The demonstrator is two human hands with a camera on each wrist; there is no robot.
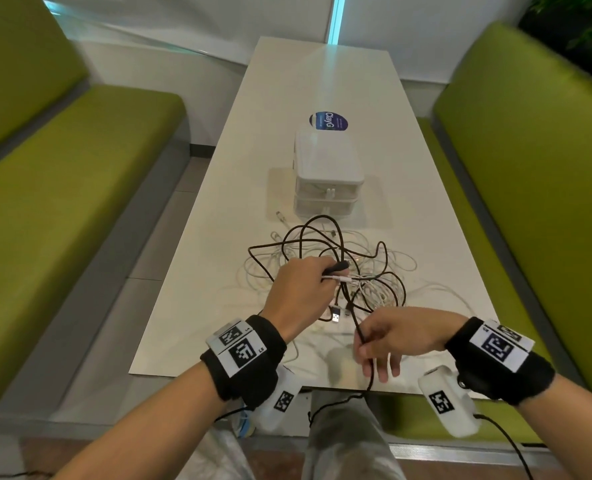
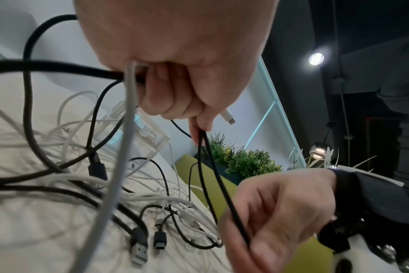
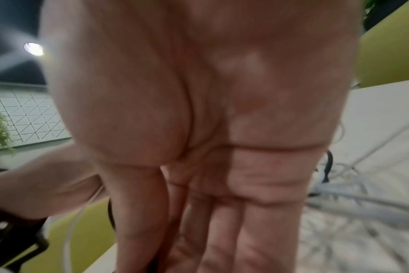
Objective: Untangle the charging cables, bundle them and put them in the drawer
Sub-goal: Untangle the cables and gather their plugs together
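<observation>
A tangle of black and white charging cables (image 1: 339,268) lies on the white table (image 1: 426,254) in front of a small white drawer unit (image 1: 325,174). My left hand (image 1: 301,289) is raised over the tangle and grips a black cable end (image 1: 336,267) and a white cable end (image 1: 339,278) between curled fingers; the left wrist view shows the white plug (image 2: 228,116) poking out of the fist. My right hand (image 1: 391,337) pinches a black cable (image 1: 360,334) near the table's front edge. That cable runs up to the left hand and hangs off the edge (image 1: 336,403).
Green benches (image 1: 62,209) flank the table on both sides. A blue round sticker (image 1: 328,120) lies behind the drawer unit. Loose USB plugs (image 1: 336,315) rest between my hands. A planter (image 2: 240,162) stands beyond the right bench.
</observation>
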